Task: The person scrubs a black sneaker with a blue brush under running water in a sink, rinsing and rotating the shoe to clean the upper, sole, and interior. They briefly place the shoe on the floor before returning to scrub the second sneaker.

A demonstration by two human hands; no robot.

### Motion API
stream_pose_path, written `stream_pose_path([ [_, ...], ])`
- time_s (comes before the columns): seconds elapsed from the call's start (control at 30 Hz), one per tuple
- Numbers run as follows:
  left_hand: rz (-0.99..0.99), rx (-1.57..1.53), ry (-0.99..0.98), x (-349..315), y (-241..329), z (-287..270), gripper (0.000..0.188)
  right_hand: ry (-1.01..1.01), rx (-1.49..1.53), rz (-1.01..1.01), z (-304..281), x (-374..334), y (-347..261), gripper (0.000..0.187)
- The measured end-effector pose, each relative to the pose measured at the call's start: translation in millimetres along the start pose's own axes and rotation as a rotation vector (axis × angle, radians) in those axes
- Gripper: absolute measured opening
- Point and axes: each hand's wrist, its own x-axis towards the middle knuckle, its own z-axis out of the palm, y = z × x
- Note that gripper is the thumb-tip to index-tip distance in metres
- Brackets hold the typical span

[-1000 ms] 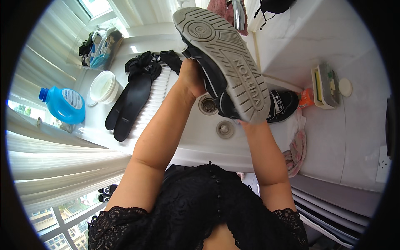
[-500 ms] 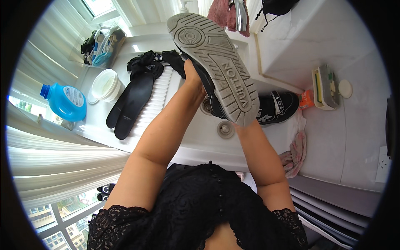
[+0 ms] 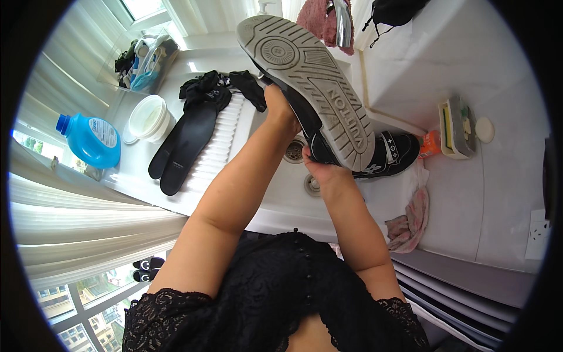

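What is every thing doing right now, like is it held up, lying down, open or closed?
Sneaker: held up, sole toward the camera.
Left hand: gripping the sneaker.
Right hand: gripping the sneaker's lower end.
Second sneaker: lying in the sink.
Insoles: lying flat.
Blue bottle: capped.
White tub: open.

Two shoes: one sneaker (image 3: 311, 94) sole-up, held up over the sink; second black sneaker (image 3: 390, 154) lying in the sink, right. Two hands: left hand (image 3: 278, 108), right hand (image 3: 319, 170), both on the raised sneaker. Two black insoles (image 3: 186, 141) side by side on the ribbed board, left. One blue detergent bottle (image 3: 91, 141), far left. One white tub (image 3: 148, 116) beside it. One sponge holder (image 3: 456, 128) on the table, right. One round white soap (image 3: 484, 129) next to it. Two pink cloths: one (image 3: 410, 214) at the sink's right edge, one (image 3: 319, 20) over the tap, far. Two sink drains (image 3: 294, 150).
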Motion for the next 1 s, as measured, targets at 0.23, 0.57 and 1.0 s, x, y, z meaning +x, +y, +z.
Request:
stream_pose_path([
  [0.23,0.057,0.035,0.018,-3.9,3.1,4.4,0.053,-0.073,-0.062,-0.054,11.7,-1.3,2.9,0.029],
  [0.57,-0.426,0.615,-0.207,2.9,32.4,-58.2,0.06,-0.091,-0.154,0.183,-34.5,16.9,-39.7,0.038],
  [1.0,-0.552,0.02,-0.208,-40.7,11.1,-58.2,0.069,-0.014,-0.281,0.308,-37.9,7.7,-47.6,0.052],
])
